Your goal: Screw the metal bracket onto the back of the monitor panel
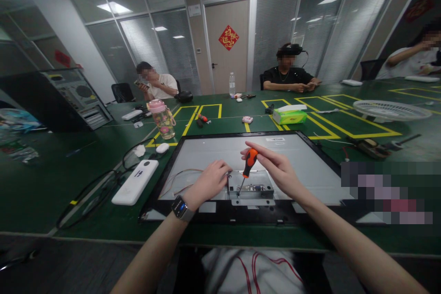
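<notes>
A flat display panel with a black frame lies face down on the table in front of me. On its near part sits a silver metal box with a row of ports. My left hand grips the box's left end with bent fingers. In my right hand is an orange and black screwdriver, its handle between thumb and fingers. The shaft tilts slightly, its tip down at the box's lower left, near the ports. Thin wires run over the panel, left of my left hand.
Left of the panel lie a white power bank, a black cable and a pink-lidded bottle. Beyond it are a green tissue pack and a red-handled tool. A computer case stands far left. Several people sit across the table.
</notes>
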`<state>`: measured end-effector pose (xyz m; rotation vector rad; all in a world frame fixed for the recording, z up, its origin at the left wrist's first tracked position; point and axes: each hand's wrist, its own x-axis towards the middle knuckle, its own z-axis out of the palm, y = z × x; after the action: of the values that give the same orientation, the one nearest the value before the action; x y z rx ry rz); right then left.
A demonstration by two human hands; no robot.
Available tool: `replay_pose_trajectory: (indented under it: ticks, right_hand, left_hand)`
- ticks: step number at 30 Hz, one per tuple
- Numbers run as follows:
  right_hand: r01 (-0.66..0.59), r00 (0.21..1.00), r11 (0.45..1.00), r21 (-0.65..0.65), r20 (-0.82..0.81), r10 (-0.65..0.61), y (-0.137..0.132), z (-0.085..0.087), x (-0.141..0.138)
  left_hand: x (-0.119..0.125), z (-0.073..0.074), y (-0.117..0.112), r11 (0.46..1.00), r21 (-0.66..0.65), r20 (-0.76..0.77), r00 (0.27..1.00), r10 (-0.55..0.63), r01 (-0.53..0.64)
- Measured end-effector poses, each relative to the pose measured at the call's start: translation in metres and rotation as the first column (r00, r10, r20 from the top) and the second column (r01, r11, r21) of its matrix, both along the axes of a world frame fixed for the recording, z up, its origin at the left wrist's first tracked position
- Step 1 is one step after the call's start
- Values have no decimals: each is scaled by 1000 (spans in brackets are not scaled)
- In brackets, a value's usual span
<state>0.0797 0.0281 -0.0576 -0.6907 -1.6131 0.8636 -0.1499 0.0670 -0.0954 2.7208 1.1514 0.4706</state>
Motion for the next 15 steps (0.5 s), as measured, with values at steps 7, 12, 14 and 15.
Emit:
replay_pose_trajectory:
  ticks: [7, 12, 14, 15]
  right_hand:
    - [62, 998, 996, 61, -3, -62, 1, 0, 0]
    - [35, 999, 999, -5, -29, -35, 1, -1, 0]
    - [66, 997, 997, 36, -35, -65, 1, -1, 0]
    - [63, 997, 997, 49, -37, -61, 2, -1, 1]
  left_hand:
    - [0, -1, 0, 1000, 9, 17, 1000, 0, 0]
    - [0, 1, -1, 1000, -1, 3, 1000, 0, 0]
    - [0, 1, -1, 1000, 0, 8, 1000, 0, 0]
    - [-1, 0, 0, 1000, 2, 11, 1000, -2, 2]
